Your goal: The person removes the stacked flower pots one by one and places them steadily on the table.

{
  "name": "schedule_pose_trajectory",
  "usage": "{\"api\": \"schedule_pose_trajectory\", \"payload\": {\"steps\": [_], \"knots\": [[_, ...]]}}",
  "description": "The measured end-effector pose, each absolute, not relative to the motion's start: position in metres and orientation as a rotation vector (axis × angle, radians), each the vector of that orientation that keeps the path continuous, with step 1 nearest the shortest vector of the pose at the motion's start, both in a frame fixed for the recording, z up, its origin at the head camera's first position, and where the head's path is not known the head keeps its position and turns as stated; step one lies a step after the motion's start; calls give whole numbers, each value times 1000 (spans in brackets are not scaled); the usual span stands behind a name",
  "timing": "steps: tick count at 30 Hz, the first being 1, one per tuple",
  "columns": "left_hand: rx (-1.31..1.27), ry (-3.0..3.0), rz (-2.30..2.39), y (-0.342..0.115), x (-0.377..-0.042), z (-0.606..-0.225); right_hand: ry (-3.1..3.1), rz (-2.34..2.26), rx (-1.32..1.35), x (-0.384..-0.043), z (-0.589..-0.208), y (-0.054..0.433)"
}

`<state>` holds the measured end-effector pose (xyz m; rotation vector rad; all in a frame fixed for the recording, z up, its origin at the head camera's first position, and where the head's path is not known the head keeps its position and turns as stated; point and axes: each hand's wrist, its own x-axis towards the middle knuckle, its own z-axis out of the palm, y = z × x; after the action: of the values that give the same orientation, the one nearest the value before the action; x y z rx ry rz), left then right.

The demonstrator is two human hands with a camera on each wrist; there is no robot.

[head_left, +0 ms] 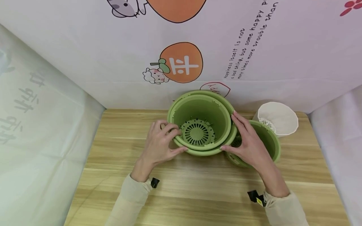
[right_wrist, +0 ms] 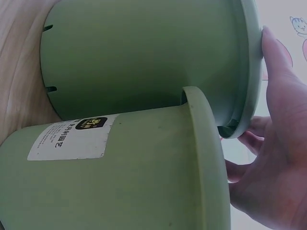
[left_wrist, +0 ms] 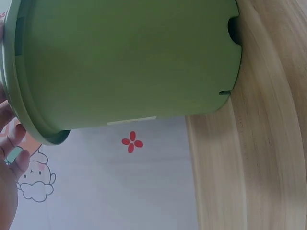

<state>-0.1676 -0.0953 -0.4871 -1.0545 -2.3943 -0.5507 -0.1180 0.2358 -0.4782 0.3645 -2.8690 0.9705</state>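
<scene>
Two green plastic flower pots stand nested on the table in the head view. The inner pot (head_left: 217, 117) has a slotted drainage base, and its rim sits just inside that of the larger outer pot (head_left: 203, 153). At their left side my left hand (head_left: 161, 142) grips the rims, fingers curled over and thumb at the front edge. My right hand (head_left: 249, 146) holds the outer pot's rim at the right, thumb toward the front and fingers farther back. In the right wrist view, a labelled green pot (right_wrist: 153, 163) stands close beside the outer pot, partly under its rim.
Behind the right-hand green pot stands a white pot (head_left: 282, 121) with a perforated base. The wooden table (head_left: 198, 191) ends at a printed white backdrop (head_left: 127, 62) behind the pots. White sheets (head_left: 42, 125) hang at both sides.
</scene>
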Motion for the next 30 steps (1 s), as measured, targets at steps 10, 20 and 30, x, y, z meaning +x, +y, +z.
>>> {"api": "schedule_pose_trajectory", "payload": {"steps": [10,20,30], "knots": [[-1057,-2336,-665,-96,-171,-491,-2872,1024,342,-118,-476,235],[-1004,-2280,-699,-94,-170,-493,-2861,1051,355,-118,-477,235],[-899,-2227,-630,-87,-166,-495,-2829,1083,370,-119,-480,235]]}}
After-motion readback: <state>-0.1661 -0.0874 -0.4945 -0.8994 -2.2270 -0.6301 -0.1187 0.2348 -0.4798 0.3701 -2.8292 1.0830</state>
